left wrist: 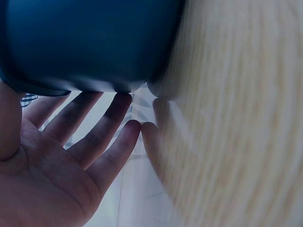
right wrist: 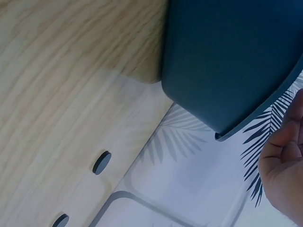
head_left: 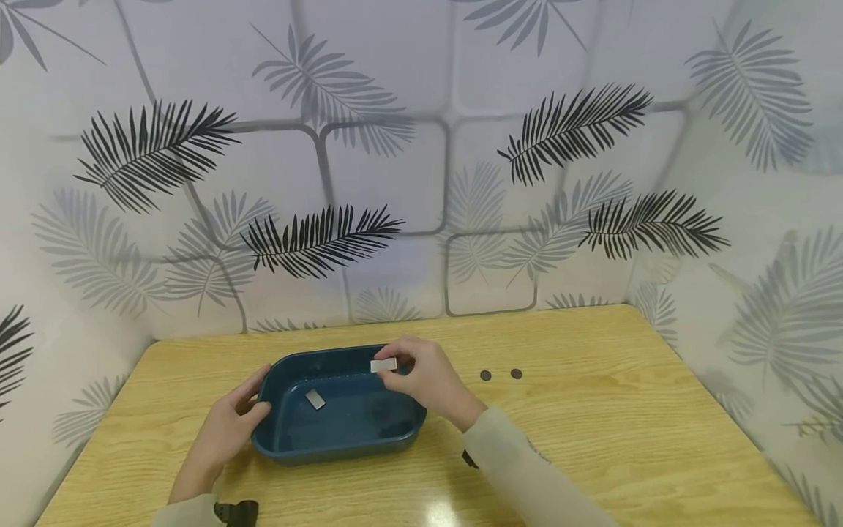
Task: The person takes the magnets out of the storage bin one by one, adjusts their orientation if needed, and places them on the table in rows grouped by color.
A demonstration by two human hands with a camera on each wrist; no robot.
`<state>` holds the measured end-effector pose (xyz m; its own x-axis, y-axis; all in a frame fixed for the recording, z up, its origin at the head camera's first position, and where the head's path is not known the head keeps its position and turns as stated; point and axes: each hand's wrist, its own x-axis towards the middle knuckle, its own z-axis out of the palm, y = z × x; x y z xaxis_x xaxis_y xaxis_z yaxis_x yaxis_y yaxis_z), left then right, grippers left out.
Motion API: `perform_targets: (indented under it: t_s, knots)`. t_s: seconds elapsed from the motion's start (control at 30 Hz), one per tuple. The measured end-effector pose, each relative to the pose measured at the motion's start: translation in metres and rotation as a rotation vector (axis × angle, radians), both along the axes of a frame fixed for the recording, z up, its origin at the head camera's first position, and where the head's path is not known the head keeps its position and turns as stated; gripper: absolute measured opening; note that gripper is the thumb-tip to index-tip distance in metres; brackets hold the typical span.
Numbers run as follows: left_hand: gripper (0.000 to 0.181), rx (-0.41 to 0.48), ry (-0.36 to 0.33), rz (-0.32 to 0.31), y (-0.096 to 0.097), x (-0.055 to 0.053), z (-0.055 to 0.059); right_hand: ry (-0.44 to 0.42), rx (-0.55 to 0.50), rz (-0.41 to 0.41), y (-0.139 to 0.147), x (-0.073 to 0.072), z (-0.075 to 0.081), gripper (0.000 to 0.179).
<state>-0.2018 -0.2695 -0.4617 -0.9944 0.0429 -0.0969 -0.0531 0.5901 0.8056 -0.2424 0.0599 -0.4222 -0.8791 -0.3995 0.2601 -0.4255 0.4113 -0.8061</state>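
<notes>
A dark blue rectangular basin (head_left: pixel 342 445) stands on the wooden table. My left hand (head_left: pixel 227 428) holds its left end, thumb at the rim and fingers against the outer wall; in the left wrist view those fingers (left wrist: pixel 111 113) are spread along the wall. Over the basin's back right corner, my right hand (head_left: pixel 424 377) pinches a small flat silver-white rectangular block (head_left: pixel 383 364) between thumb and fingers. A similar silver block (head_left: pixel 315 399) lies on the basin floor, toward the left. The right wrist view shows only part of the right hand (right wrist: pixel 286 163), beside the rim; the block is hidden there.
Two small dark round discs (head_left: pixel 485 375) (head_left: pixel 516 373) lie on the table (head_left: pixel 593 424) right of the basin. A wall (head_left: pixel 421 183) with a leaf pattern rises behind the table's back edge and along its sides.
</notes>
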Motion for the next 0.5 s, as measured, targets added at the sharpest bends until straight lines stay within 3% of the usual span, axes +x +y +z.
perform_targets:
  t_s: [0.23, 0.5]
  knots:
    - [0.063, 0.002, 0.007, -0.001, -0.001, 0.000, -0.001, 0.030, 0.015, 0.013, 0.008, -0.002, -0.004, 0.016]
    - [0.063, 0.011, 0.019, 0.004, 0.000, 0.002, -0.001, 0.104, 0.116, -0.016, 0.022, -0.001, -0.007, 0.012]
